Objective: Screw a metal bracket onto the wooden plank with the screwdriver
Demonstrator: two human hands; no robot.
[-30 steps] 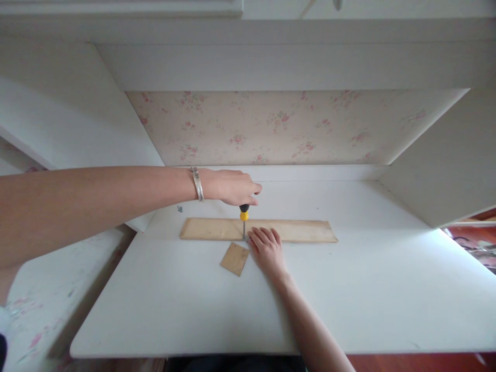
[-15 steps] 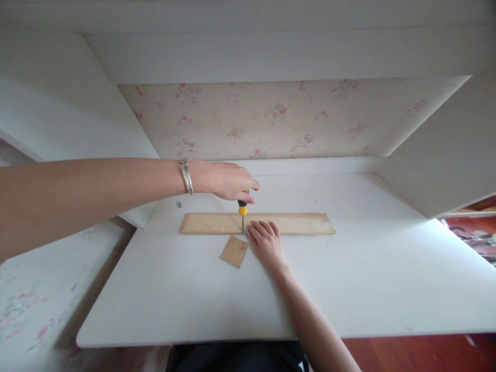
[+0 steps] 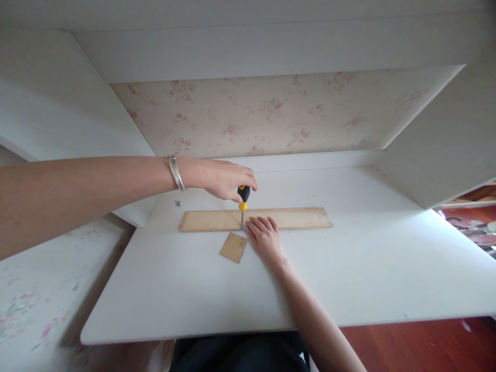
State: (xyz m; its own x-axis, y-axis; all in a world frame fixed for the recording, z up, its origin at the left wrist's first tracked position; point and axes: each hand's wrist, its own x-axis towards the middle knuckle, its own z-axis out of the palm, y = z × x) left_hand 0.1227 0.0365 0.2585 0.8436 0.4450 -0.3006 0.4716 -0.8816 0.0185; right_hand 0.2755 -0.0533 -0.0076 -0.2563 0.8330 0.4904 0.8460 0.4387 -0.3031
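Screwdriver [image 3: 243, 199] over a wooden board [image 3: 295, 218] on a white, smooth worktop [image 3: 186, 289]. The tool stands nearly upright, its long axis vertical and its tip pointing down to a small metal fitting [image 3: 244, 228] at the board's near edge, left of the board's middle. Its handle is rounded, black with yellow bands; the shaft is slender, metallic and straight. The left hand [image 3: 225, 179], with a silvery bangle [image 3: 176, 173] at the wrist, closes around the handle's top from above, hiding much of it. The right hand [image 3: 265, 238] rests on the board's near edge, fingers side by side and slightly bent, beside the fitting; whether they pinch it cannot be told. The board is pale, flat and narrow, its long axis running left to right. Just nearer lies a thin, squarish wooden plate [image 3: 233, 247], turned askew, with small dark holes towards its far edge. Small metal pieces [image 3: 177, 203] lie beyond the board's left end, too small to identify. The fitting's form is partly covered by the fingers.
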